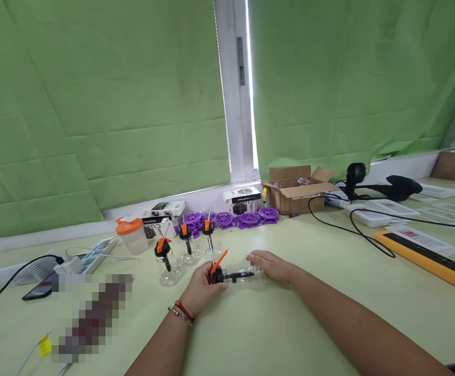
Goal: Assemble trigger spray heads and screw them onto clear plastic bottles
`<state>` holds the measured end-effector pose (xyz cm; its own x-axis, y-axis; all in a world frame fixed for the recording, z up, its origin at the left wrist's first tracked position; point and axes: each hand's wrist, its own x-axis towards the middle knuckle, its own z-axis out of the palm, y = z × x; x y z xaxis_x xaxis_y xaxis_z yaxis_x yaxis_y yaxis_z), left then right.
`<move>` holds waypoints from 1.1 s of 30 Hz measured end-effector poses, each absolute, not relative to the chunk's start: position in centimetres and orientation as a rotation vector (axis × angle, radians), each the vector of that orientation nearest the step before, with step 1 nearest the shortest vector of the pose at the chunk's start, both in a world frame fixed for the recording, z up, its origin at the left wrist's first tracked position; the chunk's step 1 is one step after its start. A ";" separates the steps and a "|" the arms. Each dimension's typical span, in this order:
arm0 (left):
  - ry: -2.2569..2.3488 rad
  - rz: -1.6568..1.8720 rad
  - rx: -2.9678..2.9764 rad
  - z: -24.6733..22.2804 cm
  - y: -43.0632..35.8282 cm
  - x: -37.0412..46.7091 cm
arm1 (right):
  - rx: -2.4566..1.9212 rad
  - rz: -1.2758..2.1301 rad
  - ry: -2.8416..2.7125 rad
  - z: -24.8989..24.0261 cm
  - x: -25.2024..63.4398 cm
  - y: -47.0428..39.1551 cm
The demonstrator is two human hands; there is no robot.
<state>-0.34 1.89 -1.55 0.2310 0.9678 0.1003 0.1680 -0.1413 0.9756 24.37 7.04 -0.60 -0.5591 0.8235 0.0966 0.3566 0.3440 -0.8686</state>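
Observation:
A clear bottle [245, 275] lies on its side between my hands, low over the green table. Its black cap with an orange lever points left, and a black tube runs inside. My left hand [205, 284] is closed round the cap end. At the bottle's base, my right hand [271, 265] has its fingers wrapped over the clear wall. Three similar bottles stand upright behind my left hand: a front one [169, 269], a middle one [189, 249] and a rear one [210, 243], each with a black and orange top.
Purple round parts [246, 219] lie at the back beside small boxes [241, 196]. An open cardboard box [298, 198] stands behind on the right. An orange-lidded cup [133, 237], a power strip [100, 253] and a phone [41, 287] are left; black cables and an orange bar [427, 261] are right.

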 end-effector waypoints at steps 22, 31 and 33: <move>1.075 0.992 1.545 -1.1 1.5 0.0 | -1.355 1.346 -1.705 -1.4 23.5 7.8; 1.086 1.004 1.539 -0.5 1.3 0.2 | -1.369 1.426 -1.662 -2.0 23.7 8.2; 1.091 1.015 1.534 -0.4 1.4 -0.1 | -1.248 1.373 -1.683 -1.3 23.9 7.8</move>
<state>-0.08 1.37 -0.36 0.2534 0.9628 0.0936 0.1628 -0.1378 0.9770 23.93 7.76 -1.31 -0.3562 0.9298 -0.0930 0.2777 0.0103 -0.9606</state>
